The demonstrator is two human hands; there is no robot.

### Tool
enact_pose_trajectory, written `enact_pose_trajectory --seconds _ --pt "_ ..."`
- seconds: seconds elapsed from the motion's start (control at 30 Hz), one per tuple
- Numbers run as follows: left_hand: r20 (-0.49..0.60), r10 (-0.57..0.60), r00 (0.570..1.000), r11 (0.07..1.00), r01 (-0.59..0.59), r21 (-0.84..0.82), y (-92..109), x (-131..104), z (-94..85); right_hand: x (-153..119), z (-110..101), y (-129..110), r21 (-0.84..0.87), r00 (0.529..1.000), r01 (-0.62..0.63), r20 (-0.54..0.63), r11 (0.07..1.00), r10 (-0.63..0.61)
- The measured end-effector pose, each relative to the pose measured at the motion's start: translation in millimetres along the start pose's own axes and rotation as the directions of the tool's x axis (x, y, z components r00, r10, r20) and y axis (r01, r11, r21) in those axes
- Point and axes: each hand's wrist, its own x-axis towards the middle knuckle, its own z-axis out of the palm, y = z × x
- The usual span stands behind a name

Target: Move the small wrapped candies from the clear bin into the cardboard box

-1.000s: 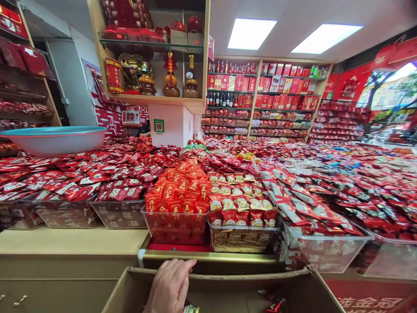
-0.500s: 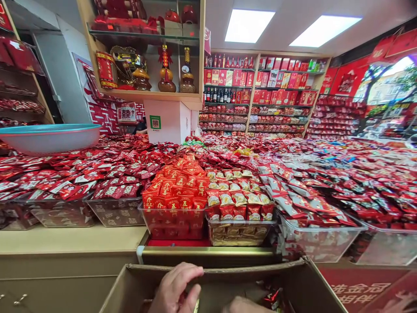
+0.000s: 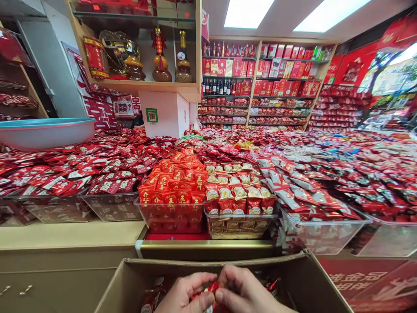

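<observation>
Both hands are close together over an open cardboard box [image 3: 137, 268] at the bottom of the view. My left hand [image 3: 185, 293] has its thumb and fingers closed on a small red candy packet [image 3: 213, 288]. Pinched on the same packet from the other side is my right hand [image 3: 243, 289]. Much of the packet is hidden by the fingers. More wrapped packets [image 3: 153, 298] lie inside the box, dark red and shiny, partly covered by my hands and wrists.
Beyond the box, clear plastic bins hold orange-red packets [image 3: 172, 191], durian packets [image 3: 239, 191] and white-and-red packets [image 3: 309, 191]. A blue-rimmed basin [image 3: 48, 132] rests on the packets at left. A display cabinet [image 3: 137, 87] overhangs the counter.
My hands have come together from apart. My right hand has risen from low in the box, and a red packet now shows between the fingers. The view has tilted slightly down.
</observation>
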Motion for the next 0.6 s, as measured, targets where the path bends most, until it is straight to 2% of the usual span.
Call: enact_pose_trajectory --seconds 0.1,0.23,0.33,0.47,0.6 --pt "-0.050 -0.130 0.990 0.979 0.120 -0.166 10.4 -1.3 7.8 -1.6 -0.8 -13.0 0.144 0.996 -0.024 -0.077 0.989 0.035" --pt "-0.108 -0.144 0.984 0.956 0.110 -0.273 9.7 -1.5 14.3 -1.5 -2.6 -15.9 0.266 0.994 -0.036 -0.091 0.963 0.062" --pt "-0.098 -0.173 0.980 0.925 0.128 -0.358 8.9 -2.6 13.5 -1.6 -3.8 -12.8 0.313 0.991 -0.058 -0.099 0.948 0.094" --pt "-0.064 -0.145 0.987 0.938 0.117 -0.326 7.6 -3.8 10.1 -0.3 -5.5 -10.0 0.336 0.983 -0.057 -0.146 0.940 0.112" --pt "-0.101 -0.111 0.989 0.956 0.078 -0.283 0.0 -3.3 10.4 0.2 -3.7 -10.6 0.381 0.983 -0.041 -0.150 0.924 0.106"
